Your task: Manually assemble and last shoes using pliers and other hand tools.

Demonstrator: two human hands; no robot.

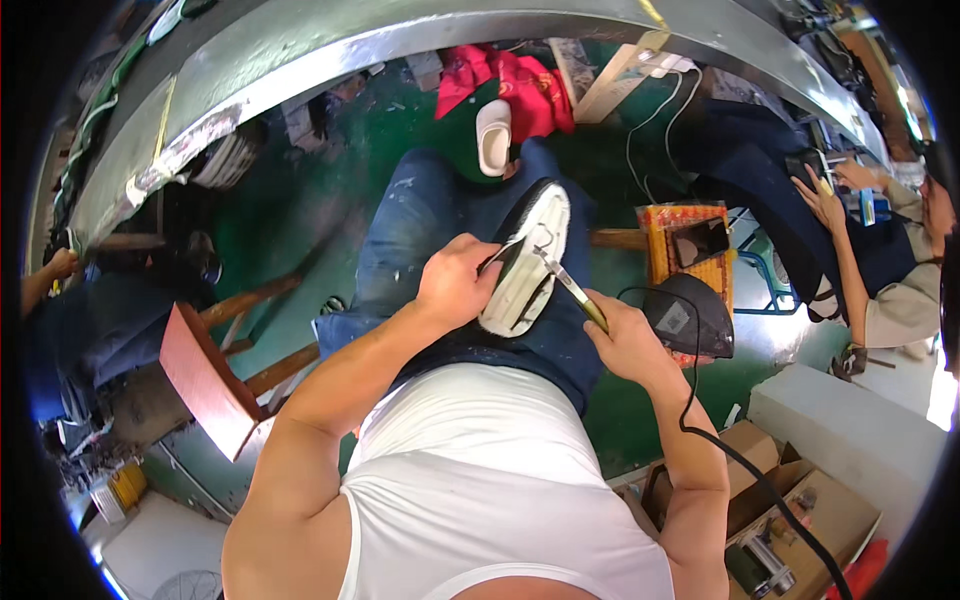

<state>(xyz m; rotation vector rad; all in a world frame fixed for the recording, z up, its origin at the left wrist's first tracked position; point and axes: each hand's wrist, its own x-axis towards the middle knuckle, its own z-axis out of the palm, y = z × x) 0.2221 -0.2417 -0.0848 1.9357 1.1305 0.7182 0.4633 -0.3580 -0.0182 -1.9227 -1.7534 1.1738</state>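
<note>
A shoe (525,280) lies across my lap, its off-white sole turned up and its dark upper showing along the edges. My left hand (459,281) is closed at the shoe's left edge, and a thin pale strand or strip runs from its fingertips onto the sole. In my right hand (628,338) is a slim hand tool (575,289) with a metal shaft and a yellowish handle. The tool's metal tip meets the middle of the sole, beside a small curved loop. Its exact kind is too small to make out.
A metal-edged bench (350,75) curves across the front. Beyond my knees are a white clog (493,138) and red cloth (520,90). On the right sit a phone (702,241), a dark cap (688,318), a cardboard box (800,490) and a co-worker. A wooden stool (208,380) stands left.
</note>
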